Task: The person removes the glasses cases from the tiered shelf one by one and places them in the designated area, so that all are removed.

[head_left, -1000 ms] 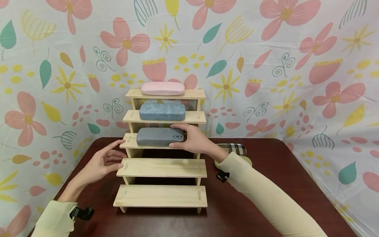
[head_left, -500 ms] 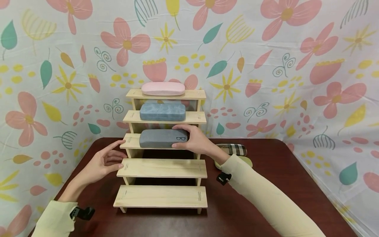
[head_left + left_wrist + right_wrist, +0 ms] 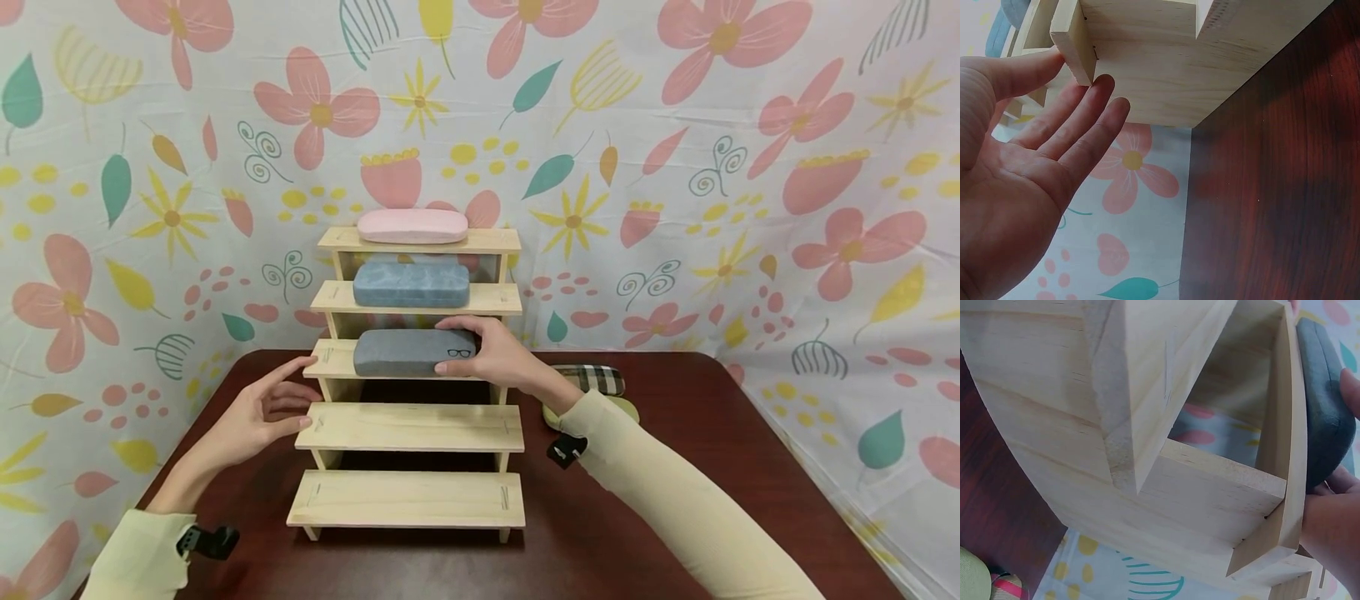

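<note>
My right hand [image 3: 498, 357] holds the right end of a grey glasses case [image 3: 405, 352], thumb in front and a finger over the back. The case, which bears a small glasses drawing, sits on the middle shelf of a stepped wooden rack [image 3: 408, 425]. In the right wrist view the grey case [image 3: 1322, 400] shows dark beside the shelf, with part of the hand around it. At the rack's left side, my left hand [image 3: 251, 417] touches the shelf ends with extended fingers. The left wrist view has this hand [image 3: 1029, 162] at a shelf's end, palm visible.
A blue glasses case [image 3: 411, 285] lies one shelf higher, and a pink one [image 3: 412, 225] on the top shelf. Right of the rack, a checked case [image 3: 606, 379] and a yellow-green case [image 3: 624, 408] lie on the dark red table [image 3: 675, 467]. Flowered cloth [image 3: 637, 167] hangs behind.
The grey glasses case has shifted slightly to the right along its shelf, with my right hand on it. My left hand has stayed at the rack's left side.
</note>
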`<state>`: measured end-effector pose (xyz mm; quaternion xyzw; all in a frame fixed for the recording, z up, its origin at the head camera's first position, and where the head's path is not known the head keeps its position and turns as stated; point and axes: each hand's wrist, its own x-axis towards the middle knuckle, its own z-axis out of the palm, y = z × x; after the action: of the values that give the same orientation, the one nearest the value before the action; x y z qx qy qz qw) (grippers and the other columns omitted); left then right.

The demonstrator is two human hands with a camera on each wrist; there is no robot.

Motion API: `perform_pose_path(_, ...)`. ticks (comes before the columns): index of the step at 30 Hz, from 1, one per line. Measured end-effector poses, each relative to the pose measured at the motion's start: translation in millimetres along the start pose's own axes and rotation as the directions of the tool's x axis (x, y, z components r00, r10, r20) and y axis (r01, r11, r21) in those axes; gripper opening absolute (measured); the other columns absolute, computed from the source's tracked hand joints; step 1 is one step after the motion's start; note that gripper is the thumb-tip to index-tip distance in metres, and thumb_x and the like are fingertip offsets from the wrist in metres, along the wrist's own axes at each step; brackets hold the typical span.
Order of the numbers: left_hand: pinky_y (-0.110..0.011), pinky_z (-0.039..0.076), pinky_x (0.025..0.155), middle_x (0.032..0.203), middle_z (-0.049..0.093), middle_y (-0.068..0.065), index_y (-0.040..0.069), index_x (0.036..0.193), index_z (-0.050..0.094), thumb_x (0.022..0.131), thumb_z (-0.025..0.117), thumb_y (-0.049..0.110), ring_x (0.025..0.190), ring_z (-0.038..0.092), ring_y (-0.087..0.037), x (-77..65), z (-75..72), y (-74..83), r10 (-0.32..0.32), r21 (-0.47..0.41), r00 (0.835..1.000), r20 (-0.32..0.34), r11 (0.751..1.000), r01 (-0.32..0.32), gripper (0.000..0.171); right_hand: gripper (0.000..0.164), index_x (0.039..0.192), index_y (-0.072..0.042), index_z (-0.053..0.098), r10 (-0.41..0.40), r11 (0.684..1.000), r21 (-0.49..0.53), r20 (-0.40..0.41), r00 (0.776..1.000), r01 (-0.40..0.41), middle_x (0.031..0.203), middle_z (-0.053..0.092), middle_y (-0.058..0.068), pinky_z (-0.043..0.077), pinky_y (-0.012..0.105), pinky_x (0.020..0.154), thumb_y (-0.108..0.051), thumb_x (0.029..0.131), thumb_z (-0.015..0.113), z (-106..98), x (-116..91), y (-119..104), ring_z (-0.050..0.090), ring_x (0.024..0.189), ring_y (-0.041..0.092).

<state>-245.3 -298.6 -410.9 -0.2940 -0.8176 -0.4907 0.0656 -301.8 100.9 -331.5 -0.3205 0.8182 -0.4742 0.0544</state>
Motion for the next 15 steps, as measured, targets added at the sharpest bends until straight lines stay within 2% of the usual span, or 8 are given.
perform_pose_path(6, -0.026, 0.058, 0.087, 0.118, 0.071, -0.023, 0.006, 0.164, 0.036, 0.092, 0.077, -0.008, 0.107, 0.071, -0.013, 0.3, 0.6, 1.1, 0.001, -0.006, 1.000, 0.002, 1.000, -0.001, 0.084, 0.063, 0.149, -0.013, 0.059, 0.017, 0.998, 0.055, 0.005, 1.000, -0.017, 0.143, 0.059, 0.007, 0.052, 0.041, 0.094, -0.021, 0.092, 0.085, -2.0, -1.9, 1.5, 0.064, 0.111, 0.023)
perform_pose_path(15, -0.027, 0.058, 0.087, 0.119, 0.070, -0.024, 0.006, 0.164, 0.036, 0.091, 0.077, -0.009, 0.108, 0.070, -0.013, 0.0, 0.3, -0.2, 0.014, -0.006, 1.000, 0.003, 1.000, -0.014, 0.084, 0.066, 0.150, -0.012, 0.058, 0.016, 0.999, 0.037, 0.011, 1.000, -0.017, 0.145, 0.058, 0.008, 0.052, 0.042, 0.097, -0.022, 0.092, 0.086, -1.5, -1.1, 0.0, 0.064, 0.115, 0.022)
